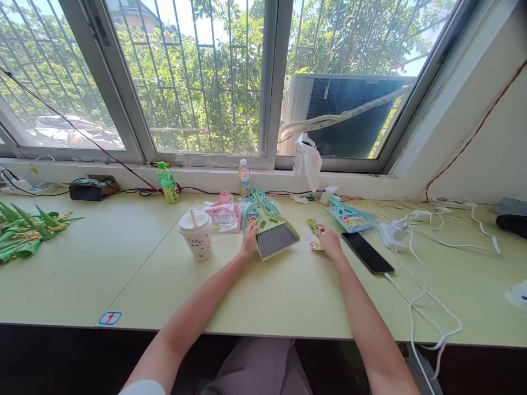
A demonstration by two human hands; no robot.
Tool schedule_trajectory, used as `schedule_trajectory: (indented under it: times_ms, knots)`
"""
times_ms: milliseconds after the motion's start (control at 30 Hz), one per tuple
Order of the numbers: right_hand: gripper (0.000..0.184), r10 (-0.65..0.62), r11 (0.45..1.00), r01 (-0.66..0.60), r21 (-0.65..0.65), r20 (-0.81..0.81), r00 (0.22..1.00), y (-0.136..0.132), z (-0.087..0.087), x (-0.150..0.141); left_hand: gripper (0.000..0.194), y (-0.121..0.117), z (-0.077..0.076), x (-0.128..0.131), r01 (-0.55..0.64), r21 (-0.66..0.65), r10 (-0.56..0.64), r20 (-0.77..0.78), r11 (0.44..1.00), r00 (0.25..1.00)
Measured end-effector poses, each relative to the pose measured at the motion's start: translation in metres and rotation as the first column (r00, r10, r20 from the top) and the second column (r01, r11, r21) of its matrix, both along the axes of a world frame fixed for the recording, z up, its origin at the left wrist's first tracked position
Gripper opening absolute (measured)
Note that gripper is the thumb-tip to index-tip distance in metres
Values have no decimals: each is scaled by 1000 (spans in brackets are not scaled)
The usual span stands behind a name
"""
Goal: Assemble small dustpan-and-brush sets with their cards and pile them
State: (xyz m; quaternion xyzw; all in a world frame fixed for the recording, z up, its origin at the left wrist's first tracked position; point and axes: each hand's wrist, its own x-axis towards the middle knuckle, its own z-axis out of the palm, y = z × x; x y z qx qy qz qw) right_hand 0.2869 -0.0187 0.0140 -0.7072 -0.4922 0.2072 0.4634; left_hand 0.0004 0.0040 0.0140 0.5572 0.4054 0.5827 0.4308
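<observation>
On the tabletop (284, 302), mid-span, a green brush-and-dustpan set (276, 239) is in the left hand (248, 242), fingers grasping its left edge, bristles facing the near side. Right hand (330, 241) has fingers at a small printed card (313, 227), just right of the set; pinched or merely touched, cannot tell. Step in hand, by my reading: handling set and card together. Next move seems to call for a sure pinch on the card, set held steady. Phone (366, 252) near the right wrist.

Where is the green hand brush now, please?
In the head view, the green hand brush is near the centre, in the left hand, right of the white lidded cup.
</observation>
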Motion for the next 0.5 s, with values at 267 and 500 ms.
schedule_trajectory:
  times_ms: [267, 500]
  knots:
    - [29, -116, 965, -88, 248, 700, 704, -25, 18, -52, 41, -23, 3, 7, 43, 206, 6, -234, 978, 972]
    - [28, 50, 932, -236, 276, 548, 835, -42, 19, -125, 46, -50, 13, 14, 29, 291, 107, -443, 956, 890]
